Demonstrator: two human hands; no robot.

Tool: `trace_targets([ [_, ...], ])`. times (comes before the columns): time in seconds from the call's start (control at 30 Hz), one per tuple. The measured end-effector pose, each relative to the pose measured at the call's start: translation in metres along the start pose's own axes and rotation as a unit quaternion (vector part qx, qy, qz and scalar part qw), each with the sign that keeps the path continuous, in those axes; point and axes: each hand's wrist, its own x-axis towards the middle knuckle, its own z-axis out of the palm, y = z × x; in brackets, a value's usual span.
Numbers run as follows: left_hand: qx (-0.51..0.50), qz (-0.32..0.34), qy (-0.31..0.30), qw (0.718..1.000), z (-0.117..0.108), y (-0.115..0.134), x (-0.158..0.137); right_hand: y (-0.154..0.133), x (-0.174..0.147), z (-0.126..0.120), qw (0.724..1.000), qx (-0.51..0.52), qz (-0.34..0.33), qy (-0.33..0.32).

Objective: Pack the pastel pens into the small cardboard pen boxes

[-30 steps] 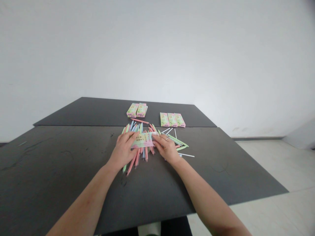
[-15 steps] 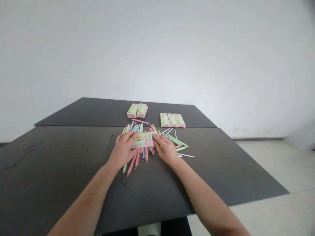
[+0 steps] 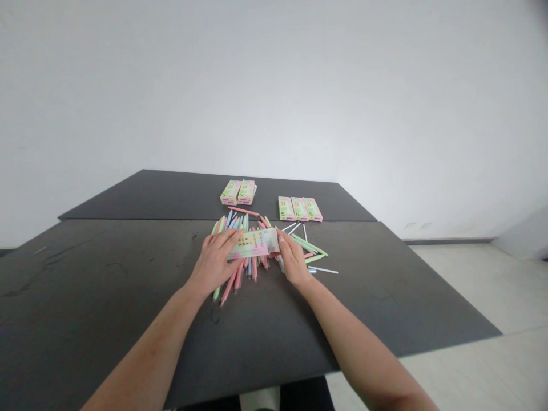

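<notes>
A small pastel cardboard box (image 3: 252, 242), pink, yellow and green with printed lettering, lies sideways between my hands above a pile of pens. My left hand (image 3: 216, 257) grips its left end, thumb below and fingers on top. At the other end a whitish flap stands out, and my right hand (image 3: 295, 260) pinches it between thumb and fingers. Under and around the box spread many pink, green and blue pens (image 3: 231, 285), pointing various ways. To the right of my right hand lie more green pens (image 3: 314, 258) and thin white sticks (image 3: 323, 270).
Two stacks of similar pastel boxes (image 3: 238, 192) stand at the back on the dark table (image 3: 128, 268). A row of three boxes (image 3: 299, 209) lies to their right, near the seam between tabletops. A white wall (image 3: 274, 85) rises behind.
My right hand has shifted slightly right along the box, and the whitish flap at its right end now shows. My left hand has stayed in place.
</notes>
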Motion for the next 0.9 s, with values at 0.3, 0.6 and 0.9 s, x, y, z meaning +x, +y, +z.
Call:
trace_targets([
  [0.3, 0.006, 0.005, -0.013, 1.000, -0.004, 0.006, 0.002, -0.013, 0.003, 0.004, 0.999, -0.013, 0.002, -0.049],
  [0.6, -0.004, 0.016, -0.016, 1.000, -0.004, 0.009, 0.002, -0.014, 0.001, 0.006, 0.997, -0.057, -0.006, -0.053],
  [0.9, -0.014, 0.027, -0.007, 1.000, -0.001, 0.009, 0.001, -0.014, 0.003, 0.007, 0.995, -0.093, -0.015, -0.041],
])
